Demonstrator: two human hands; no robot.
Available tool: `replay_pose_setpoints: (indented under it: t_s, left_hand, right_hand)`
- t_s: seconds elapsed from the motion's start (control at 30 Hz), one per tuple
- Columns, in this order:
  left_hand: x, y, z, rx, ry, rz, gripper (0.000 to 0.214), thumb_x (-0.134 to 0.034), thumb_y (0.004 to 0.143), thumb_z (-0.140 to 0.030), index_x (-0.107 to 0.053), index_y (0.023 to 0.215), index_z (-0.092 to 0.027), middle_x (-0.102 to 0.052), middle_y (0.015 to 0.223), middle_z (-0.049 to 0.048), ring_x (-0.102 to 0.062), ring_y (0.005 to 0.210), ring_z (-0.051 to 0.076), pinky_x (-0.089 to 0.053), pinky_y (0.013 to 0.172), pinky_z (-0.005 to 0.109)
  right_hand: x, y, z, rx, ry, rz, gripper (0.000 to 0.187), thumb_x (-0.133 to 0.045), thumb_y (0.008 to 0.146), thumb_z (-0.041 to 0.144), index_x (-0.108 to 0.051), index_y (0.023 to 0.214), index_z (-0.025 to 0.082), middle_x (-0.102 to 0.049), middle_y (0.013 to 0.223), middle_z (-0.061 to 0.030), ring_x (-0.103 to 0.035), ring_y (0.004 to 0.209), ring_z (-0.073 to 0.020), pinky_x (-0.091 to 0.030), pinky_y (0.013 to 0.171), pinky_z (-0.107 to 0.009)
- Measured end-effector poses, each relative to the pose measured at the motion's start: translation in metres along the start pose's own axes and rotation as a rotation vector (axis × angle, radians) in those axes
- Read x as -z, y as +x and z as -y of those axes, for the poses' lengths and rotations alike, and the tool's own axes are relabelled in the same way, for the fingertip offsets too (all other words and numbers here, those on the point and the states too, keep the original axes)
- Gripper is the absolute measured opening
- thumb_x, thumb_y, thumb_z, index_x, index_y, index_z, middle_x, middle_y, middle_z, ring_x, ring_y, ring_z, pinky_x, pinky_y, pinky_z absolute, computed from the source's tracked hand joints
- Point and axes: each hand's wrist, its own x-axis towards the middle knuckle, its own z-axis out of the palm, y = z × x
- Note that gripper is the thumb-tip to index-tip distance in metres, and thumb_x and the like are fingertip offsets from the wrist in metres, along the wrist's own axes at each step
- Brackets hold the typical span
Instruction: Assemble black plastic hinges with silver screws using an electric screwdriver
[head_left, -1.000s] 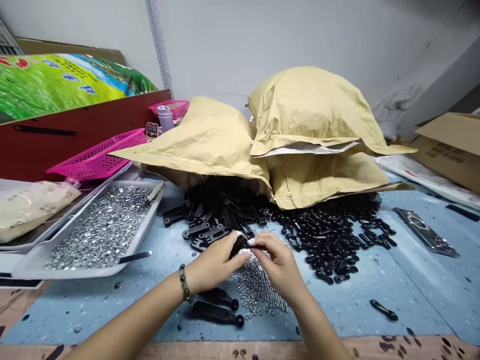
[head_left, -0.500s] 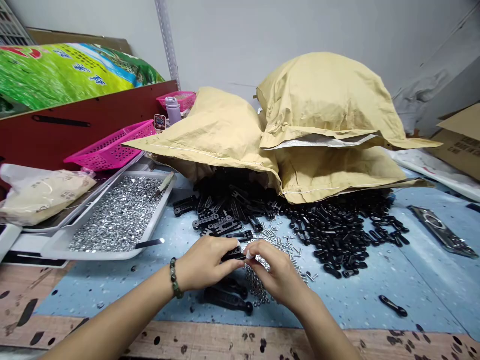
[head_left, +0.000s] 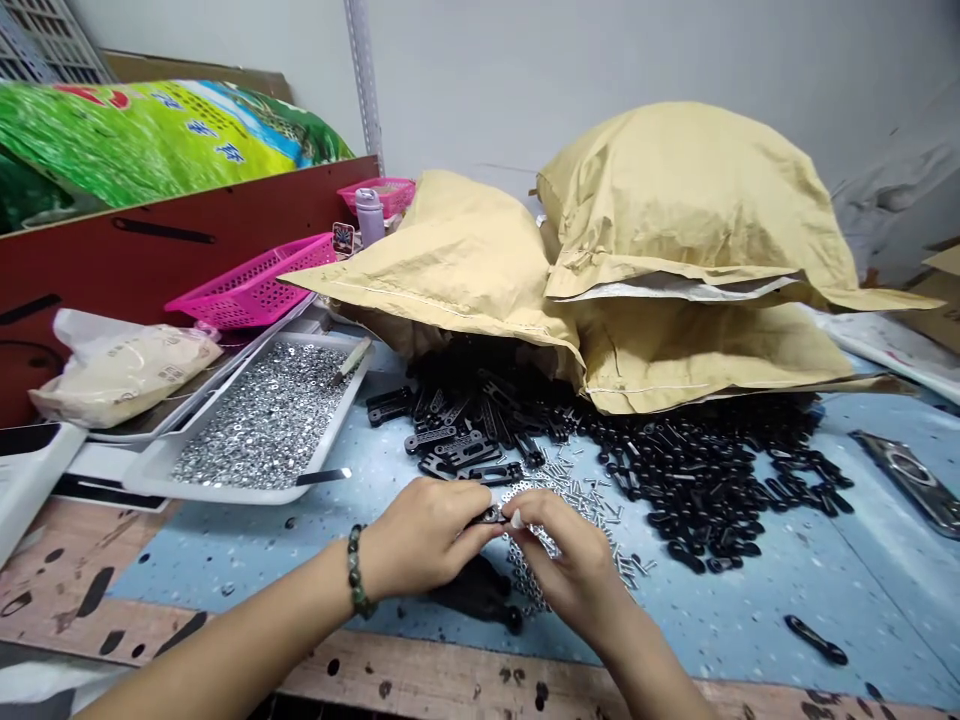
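My left hand (head_left: 424,535), with a green bead bracelet on the wrist, and my right hand (head_left: 570,565) meet over the blue mat. Both pinch a small black plastic part (head_left: 491,516) between their fingertips. Under the right hand lies a heap of small silver screws (head_left: 570,500). Two finished black pieces (head_left: 480,595) lie just below my left hand. Behind the hands spreads a pile of flat black brackets (head_left: 457,430), and to the right a larger pile of black links (head_left: 712,480).
A grey tray of silver nuts (head_left: 262,425) stands at the left, pink baskets (head_left: 251,290) behind it. Tan paper sacks (head_left: 675,260) are stacked at the back. A lone black link (head_left: 816,640) and a metal plate (head_left: 904,480) lie at the right.
My hands stayed together on the black part and drew slightly toward the mat's near edge. The camera shifted left, so everything slid to the right in view.
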Motion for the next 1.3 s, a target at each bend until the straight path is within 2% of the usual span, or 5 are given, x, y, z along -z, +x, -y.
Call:
replay_pose_setpoints:
  t_s: [0.13,0.27,0.5,0.77,1.3]
  left_hand:
    - [0.003,-0.001,0.015,0.173,-0.063,-0.028,0.022,-0.047,0.093,-0.032,-0.054,0.077,-0.019,-0.056,0.067,-0.0014,-0.053,0.061,0.016,-0.034,0.056,0.026]
    - [0.007,-0.004,0.029,0.368,-0.208,-0.061,0.012,-0.050,0.090,-0.031,-0.053,0.094,-0.020,-0.059,0.074,-0.0027,-0.056,0.067,0.017,-0.039,0.061,0.026]
    - [-0.010,0.002,0.036,0.175,-0.244,-0.015,0.012,-0.051,0.090,-0.023,-0.058,0.100,-0.019,-0.060,0.094,0.0017,-0.056,0.089,0.019,-0.043,0.079,0.029]
    - [-0.026,0.004,0.037,-0.034,-0.083,0.173,0.019,-0.052,0.092,-0.017,-0.064,0.107,-0.019,-0.058,0.099,0.0065,-0.051,0.094,0.022,-0.043,0.085,0.034]
    - [-0.012,0.006,0.041,0.048,0.010,0.231,0.018,-0.053,0.092,-0.014,-0.068,0.102,-0.019,-0.064,0.099,0.0051,-0.058,0.091,0.020,-0.046,0.082,0.029]
  right_hand:
    - [0.000,-0.007,-0.013,-0.193,-0.187,0.044,0.023,-0.057,0.086,0.015,-0.051,0.107,0.022,-0.055,0.102,-0.0067,-0.055,0.094,-0.0211,-0.050,0.080,-0.036]
    - [-0.017,-0.010,-0.023,-0.227,-0.474,0.217,0.012,-0.064,0.080,0.012,-0.058,0.083,0.020,-0.056,0.091,-0.0053,-0.052,0.087,-0.0243,-0.049,0.074,-0.040]
    - [-0.031,-0.010,-0.026,-0.208,-0.572,0.132,0.016,-0.068,0.080,0.024,-0.054,0.073,0.021,-0.056,0.084,-0.0049,-0.052,0.081,-0.0241,-0.046,0.072,-0.040]
    - [-0.024,-0.037,-0.028,-0.083,-0.367,0.100,0.020,-0.045,0.093,0.014,-0.059,0.104,0.022,-0.063,0.097,-0.0068,-0.056,0.088,-0.0218,-0.046,0.078,-0.038]
    - [-0.033,-0.025,-0.034,-0.049,-0.331,0.043,0.016,-0.050,0.090,0.011,-0.063,0.096,0.020,-0.065,0.091,-0.0059,-0.056,0.084,-0.0216,-0.044,0.077,-0.040]
